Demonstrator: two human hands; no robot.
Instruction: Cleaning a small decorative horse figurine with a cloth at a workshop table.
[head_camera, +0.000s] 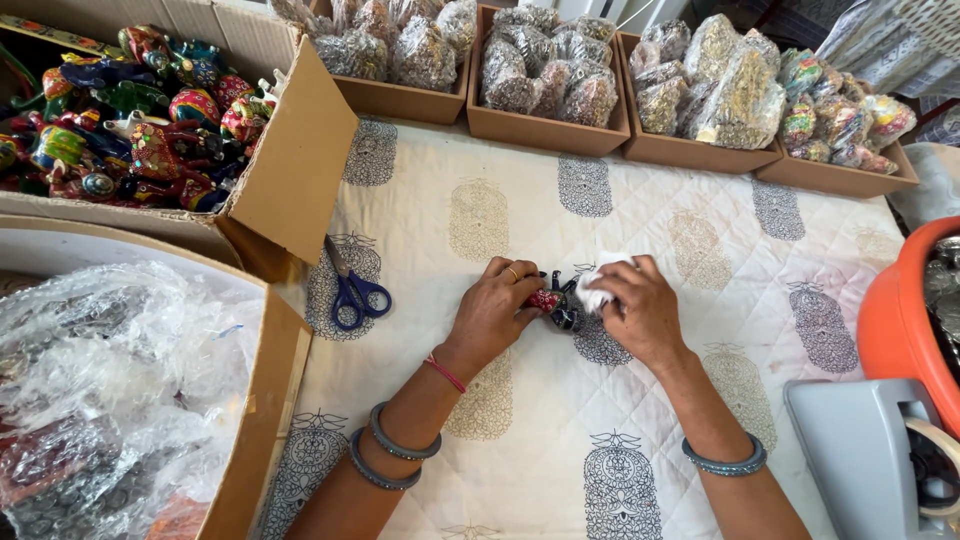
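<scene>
Gripped between both hands — small dark figurine (558, 303) at centre of the printed quilt (520, 200). Left hand (492, 312) pinches its red end; right hand (640, 310) presses a white cloth (598, 285) on it. Blue scissors (352, 290) lie left, near an open cardboard box (295, 160) of painted figurines.

A small craft packing workshop or handicraft stockroom. A quilted block-printed cloth (560, 400) serves as the work surface. Along its far edge stand cardboard trays (545, 130) of wrapped pieces in clear bags. A carton (290, 170) holds many painted figurines (130, 110); another box (255, 420) holds bubble wrap (110, 370). Scissors (350, 285) and a tape dispenser (880, 450) lie at hand.
</scene>
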